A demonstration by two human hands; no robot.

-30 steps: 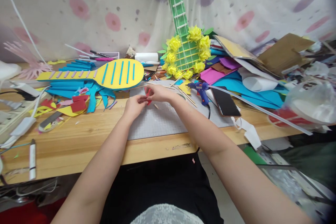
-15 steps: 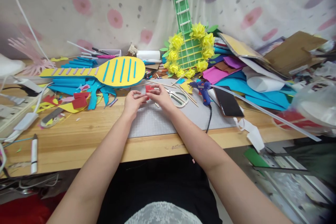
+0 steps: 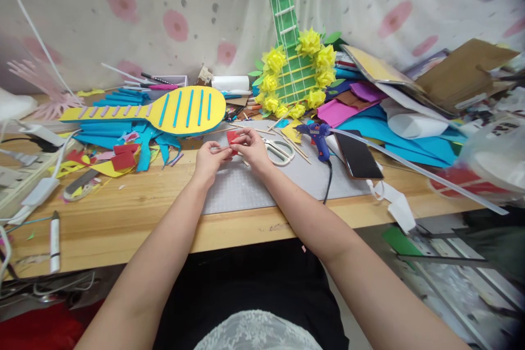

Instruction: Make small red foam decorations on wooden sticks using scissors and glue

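Observation:
Above the grey cutting mat (image 3: 233,197), a small piece of red paper (image 3: 232,136) is pinched between my two hands. My left hand (image 3: 211,161) is closed at its lower left edge, thumb and fingertips together. From the right, my right hand (image 3: 251,149) grips the same piece with thumb and fingers. Fingers hide part of the paper, so its full shape cannot be made out. Just right of my right hand lie white-handled scissors (image 3: 279,152). A yellow paper instrument (image 3: 192,111) with blue strips lies behind my left hand.
A blue glue gun (image 3: 318,139) with a long glue stick and a phone (image 3: 359,156) lie to the right. Behind stands a green paper guitar (image 3: 293,79) with yellow flowers. Paper scraps (image 3: 115,158) and a power strip (image 3: 20,175) are at left, a marker (image 3: 54,243) near the front edge.
The red paper has turned slightly and shows a bit more between my fingers. Both hands keep nearly the same place. The whole view has shifted a little.

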